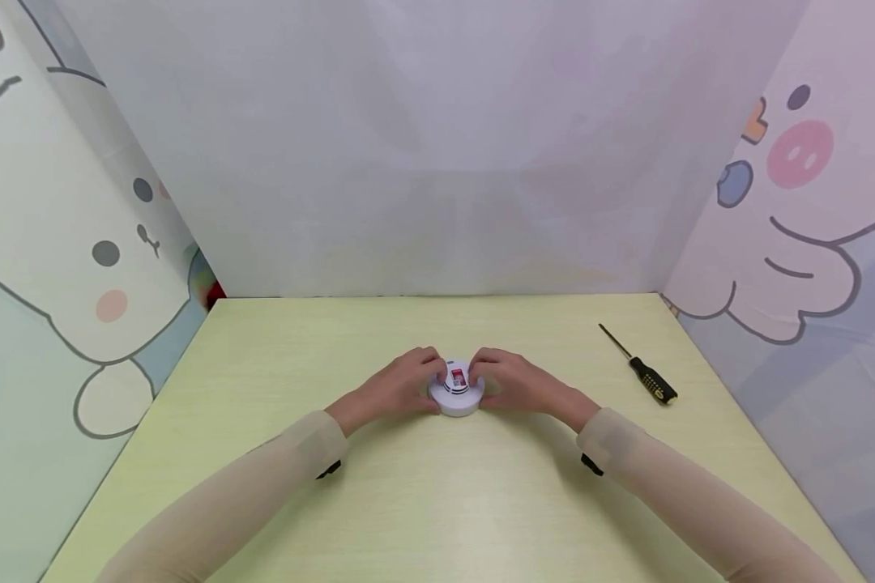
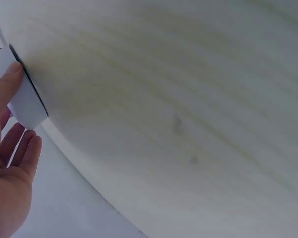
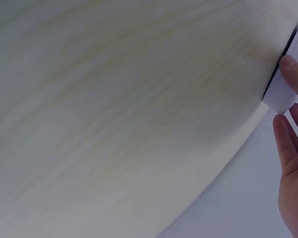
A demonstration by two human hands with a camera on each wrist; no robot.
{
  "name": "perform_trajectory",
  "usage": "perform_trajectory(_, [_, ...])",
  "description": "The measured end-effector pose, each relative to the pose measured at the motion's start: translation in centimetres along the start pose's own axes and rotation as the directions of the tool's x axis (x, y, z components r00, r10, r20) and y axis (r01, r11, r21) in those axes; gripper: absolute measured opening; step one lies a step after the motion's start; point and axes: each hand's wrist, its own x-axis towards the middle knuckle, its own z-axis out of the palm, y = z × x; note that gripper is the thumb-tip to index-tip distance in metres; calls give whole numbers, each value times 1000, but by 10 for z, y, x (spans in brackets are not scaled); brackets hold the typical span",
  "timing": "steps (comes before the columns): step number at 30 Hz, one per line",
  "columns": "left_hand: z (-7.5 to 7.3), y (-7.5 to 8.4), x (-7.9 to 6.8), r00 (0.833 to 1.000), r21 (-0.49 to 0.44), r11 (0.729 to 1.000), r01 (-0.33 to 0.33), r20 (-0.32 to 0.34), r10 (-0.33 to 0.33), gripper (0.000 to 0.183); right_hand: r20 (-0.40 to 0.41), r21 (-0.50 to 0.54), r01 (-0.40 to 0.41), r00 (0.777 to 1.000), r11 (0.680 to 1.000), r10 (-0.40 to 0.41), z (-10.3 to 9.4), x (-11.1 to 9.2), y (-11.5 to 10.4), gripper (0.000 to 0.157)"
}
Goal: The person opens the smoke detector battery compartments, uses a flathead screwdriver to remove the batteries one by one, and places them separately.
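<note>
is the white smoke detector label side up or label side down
Label side up: the head view, looking down, shows the red label atop the smoke detector.

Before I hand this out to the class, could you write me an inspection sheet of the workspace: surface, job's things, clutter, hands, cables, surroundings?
Surface: pale yellow-green tabletop with a straight back edge.
Job's things: round white device with a red-and-white label on top.
Clutter: black-handled screwdriver lying towards the right edge, untouched.
Hands: left hand and right hand hold opposite sides of the device.
Cables: nothing seen.
Surroundings: plain pale backdrop; cartoon-printed left panel and right panel.
</note>
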Motion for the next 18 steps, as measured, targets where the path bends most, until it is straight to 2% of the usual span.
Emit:
perform_trajectory(10, [-5,-5,-1,1000,-52,999,-7,19,8,44,11,64,-12,1000,998,12,-3,0,-1,36])
perform_trajectory(18, [-9,-8,0,999,-100,995,20,43,-16,44,7,116,-2,1000,993,1,-6,-2,1,39])
